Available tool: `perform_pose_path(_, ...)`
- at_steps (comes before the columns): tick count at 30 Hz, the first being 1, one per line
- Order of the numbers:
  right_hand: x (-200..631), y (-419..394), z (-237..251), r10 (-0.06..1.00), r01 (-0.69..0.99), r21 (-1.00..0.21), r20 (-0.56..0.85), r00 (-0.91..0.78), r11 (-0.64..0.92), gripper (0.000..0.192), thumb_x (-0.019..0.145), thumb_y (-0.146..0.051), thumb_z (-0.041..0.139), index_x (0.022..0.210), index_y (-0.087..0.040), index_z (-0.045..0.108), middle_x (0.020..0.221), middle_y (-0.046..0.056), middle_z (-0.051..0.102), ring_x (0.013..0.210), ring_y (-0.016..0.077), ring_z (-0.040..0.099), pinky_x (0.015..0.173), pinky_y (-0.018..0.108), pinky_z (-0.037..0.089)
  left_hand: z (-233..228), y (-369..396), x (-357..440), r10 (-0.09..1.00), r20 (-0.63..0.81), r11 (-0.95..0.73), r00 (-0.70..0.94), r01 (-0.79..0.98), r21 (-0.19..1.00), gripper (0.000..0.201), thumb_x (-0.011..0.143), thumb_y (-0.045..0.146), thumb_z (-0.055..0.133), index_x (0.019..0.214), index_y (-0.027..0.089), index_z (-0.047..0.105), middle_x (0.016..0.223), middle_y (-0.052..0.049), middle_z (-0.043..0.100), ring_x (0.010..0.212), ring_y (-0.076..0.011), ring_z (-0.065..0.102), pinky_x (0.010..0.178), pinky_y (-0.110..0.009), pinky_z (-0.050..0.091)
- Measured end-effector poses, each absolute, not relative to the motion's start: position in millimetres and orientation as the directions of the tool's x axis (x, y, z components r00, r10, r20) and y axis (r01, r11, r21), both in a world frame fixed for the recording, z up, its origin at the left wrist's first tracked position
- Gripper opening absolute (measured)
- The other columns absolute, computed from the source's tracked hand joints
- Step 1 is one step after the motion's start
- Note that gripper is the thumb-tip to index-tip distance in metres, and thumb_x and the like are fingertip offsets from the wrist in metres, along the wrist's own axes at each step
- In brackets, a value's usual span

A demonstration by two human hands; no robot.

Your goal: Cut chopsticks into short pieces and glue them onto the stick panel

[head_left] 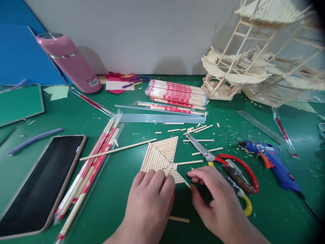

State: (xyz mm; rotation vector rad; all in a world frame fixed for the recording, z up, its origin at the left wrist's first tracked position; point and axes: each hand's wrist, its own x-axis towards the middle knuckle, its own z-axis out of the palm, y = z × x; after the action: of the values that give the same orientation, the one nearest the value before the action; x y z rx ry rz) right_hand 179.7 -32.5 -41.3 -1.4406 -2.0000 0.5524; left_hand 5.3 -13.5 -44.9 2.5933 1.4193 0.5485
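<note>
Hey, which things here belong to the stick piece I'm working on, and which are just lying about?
Likely part of the job:
stick panel under your left hand
loose short sticks
wrapped sticks
scissors
glue gun

Probably just lying about:
phone
pink bottle
purple strip above the phone

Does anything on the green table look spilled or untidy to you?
Yes. Short stick pieces lie scattered near the scissors, and pale bits dot the front of the glue gun, which looks untidy.

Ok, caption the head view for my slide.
Left hand and right hand at a wooden-stick panel, scissors and glue gun nearby.
</note>
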Motion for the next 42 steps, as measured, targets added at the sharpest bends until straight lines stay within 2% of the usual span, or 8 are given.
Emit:
perform_pose_path(10,176,-28,-44,0.954,0.769,-0.567,0.138,-0.265,0.295,0.01,0.083,-0.017,0.047,0.088,-0.019,0.056,0.081,0.004,0.055,0.075,0.018,0.051,0.064,0.032,0.042,-44,-12,6,0.843,0.243,-0.536,0.481,0.794,0.287,0.016,0.082,0.015,0.044,0.071,0.019,0.054,0.062,-0.001,0.054,0.057,-0.0179,0.046,0.055,-0.03,0.03)
perform_pose_path(15,176,-28,-41,0.947,0.766,-0.562,0.129,-0.293,0.314,0.014,0.085,-0.018,0.044,0.079,-0.019,0.056,0.075,0.002,0.055,0.07,0.0162,0.05,0.062,0.03,0.04,-43,-14,5,0.842,0.253,-0.537,0.477,0.791,0.294,0.017,0.084,0.015,0.042,0.073,0.018,0.055,0.065,-0.002,0.054,0.06,-0.0177,0.046,0.057,-0.03,0.03)
perform_pose_path(21,177,-38,-30,0.917,0.7,-0.603,0.157,-0.366,0.382,0.013,0.085,-0.015,0.043,0.08,-0.019,0.055,0.073,0.003,0.054,0.069,0.0161,0.049,0.06,0.03,0.04,-47,-25,6,0.729,0.463,-0.658,0.504,0.702,0.272,0.019,0.085,0.015,0.044,0.09,0.021,0.06,0.077,-0.002,0.058,0.074,-0.0178,0.049,0.071,-0.033,0.034)
perform_pose_path(26,186,-51,-24,0.904,0.653,-0.629,0.237,-0.357,0.423,0.008,0.082,-0.014,0.049,0.085,-0.02,0.053,0.075,0.001,0.057,0.069,0.0142,0.052,0.061,0.028,0.044,-46,-30,7,0.694,0.49,-0.717,0.528,0.574,0.396,0.017,0.085,0.014,0.044,0.087,0.02,0.059,0.084,-0.002,0.064,0.082,-0.0175,0.053,0.078,-0.033,0.032)
perform_pose_path(30,218,-53,-27,0.938,0.831,-0.498,0.338,-0.078,0.249,0.025,0.08,-0.022,0.052,0.104,-0.02,0.051,0.098,0.007,0.056,0.09,0.0195,0.055,0.075,0.033,0.048,-43,-29,6,0.695,0.483,-0.718,0.533,0.481,0.503,0.021,0.084,0.012,0.038,0.089,0.018,0.057,0.075,-0.003,0.064,0.068,-0.016,0.053,0.069,-0.032,0.034)
perform_pose_path(33,243,-50,-35,0.967,0.932,-0.356,0.255,0.026,0.069,0.043,0.074,-0.027,0.056,0.114,-0.018,0.044,0.112,0.012,0.05,0.099,0.025,0.054,0.078,0.04,0.05,-40,-30,6,0.723,0.459,-0.686,0.516,0.462,0.562,0.021,0.083,0.01,0.038,0.089,0.018,0.056,0.07,-0.003,0.061,0.063,-0.0153,0.051,0.067,-0.032,0.034)
perform_pose_path(37,252,-43,-40,0.984,0.966,-0.248,0.176,-0.023,0.067,0.053,0.068,-0.024,0.055,0.118,-0.015,0.039,0.109,0.013,0.052,0.097,0.0267,0.055,0.075,0.041,0.05,-37,-31,5,0.739,0.433,-0.663,0.517,0.442,0.604,0.02,0.082,0.008,0.039,0.09,0.018,0.054,0.072,-0.003,0.06,0.063,-0.0147,0.049,0.067,-0.032,0.035)
perform_pose_path(42,244,-35,-38,0.989,0.979,-0.206,0.145,0.033,-0.003,0.046,0.064,-0.021,0.052,0.109,-0.012,0.045,0.096,0.011,0.058,0.087,0.0257,0.058,0.072,0.041,0.05,-34,-31,5,0.765,0.389,-0.625,0.513,0.445,0.642,0.019,0.084,0.01,0.036,0.086,0.018,0.054,0.069,-0.003,0.055,0.062,-0.0146,0.048,0.063,-0.03,0.038)
